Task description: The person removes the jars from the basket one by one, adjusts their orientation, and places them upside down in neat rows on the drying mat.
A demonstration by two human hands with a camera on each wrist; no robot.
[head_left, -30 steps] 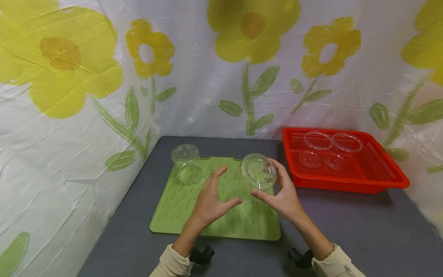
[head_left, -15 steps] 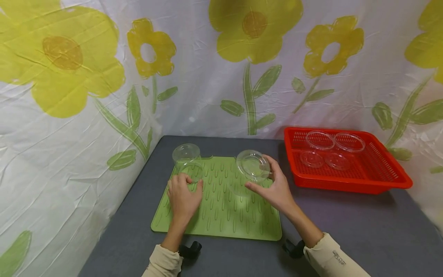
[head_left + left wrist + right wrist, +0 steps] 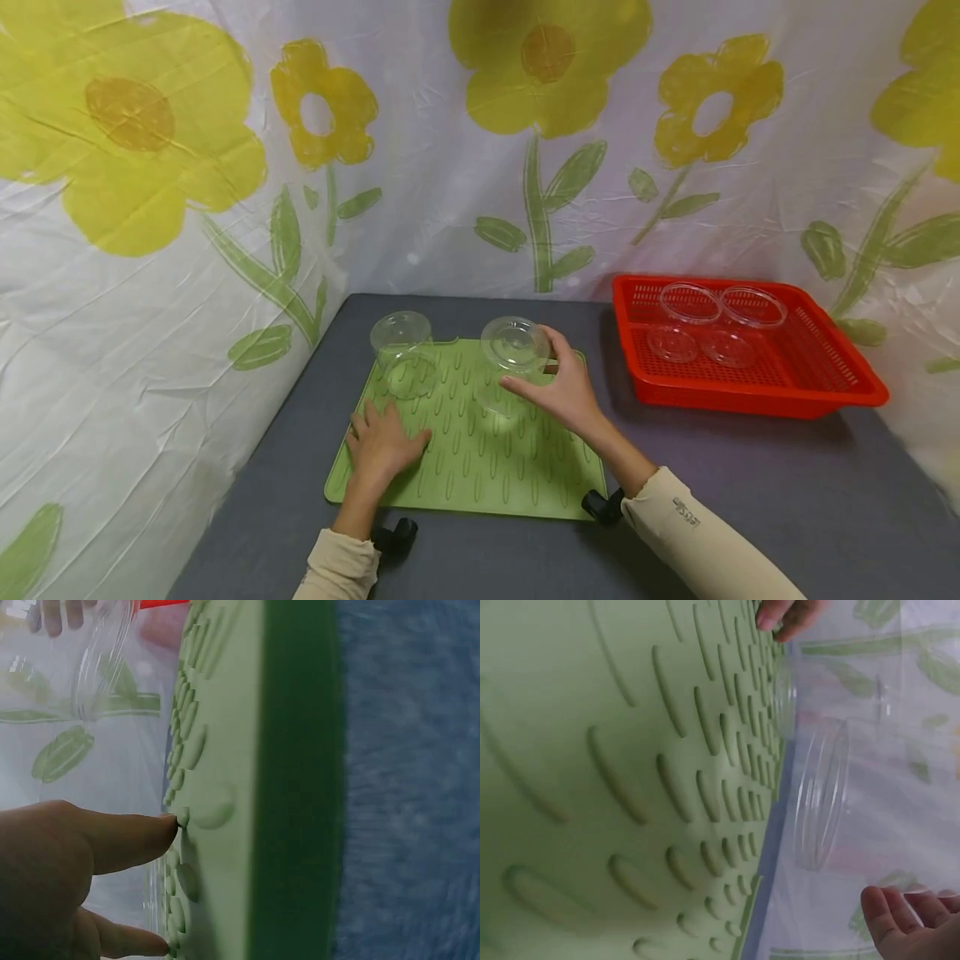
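The right hand [image 3: 572, 393] holds a clear jar [image 3: 514, 345], faintly outlined.

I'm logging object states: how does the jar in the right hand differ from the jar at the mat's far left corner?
The right hand grips the held jar; no hand grips the corner jar. The held jar is raised above the green mat; the corner jar stands on it. The held jar is nearer the red basket than the corner jar. Both are clear and round.

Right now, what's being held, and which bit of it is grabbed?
The right hand holds a clear jar by its side wall; the left hand holds nothing.
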